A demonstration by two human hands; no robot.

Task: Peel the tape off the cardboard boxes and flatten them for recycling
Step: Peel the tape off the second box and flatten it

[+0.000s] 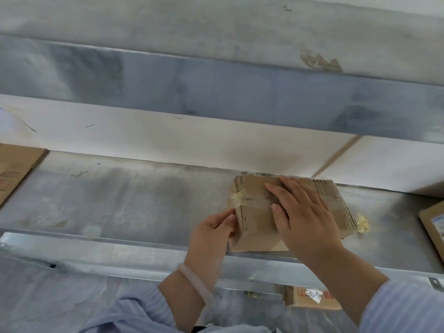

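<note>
A small brown cardboard box [254,227] lies on the metal table [120,200] against the white wall. A strip of clear yellowish tape [242,199] runs over its top and down its left side, with a crumpled end at the left edge. My right hand [305,212] rests flat on the top of the box, fingers spread. At the box's left side my left hand [213,231] pinches the tape's lower end between thumb and forefinger. A wad of peeled tape [362,223] lies by the box's right corner.
A flat cardboard sheet [16,171] lies at the table's left end. Another box [432,227] sits at the right edge. A cardboard piece with a label [312,298] lies below the table's front rim. A metal shelf [216,92] runs overhead.
</note>
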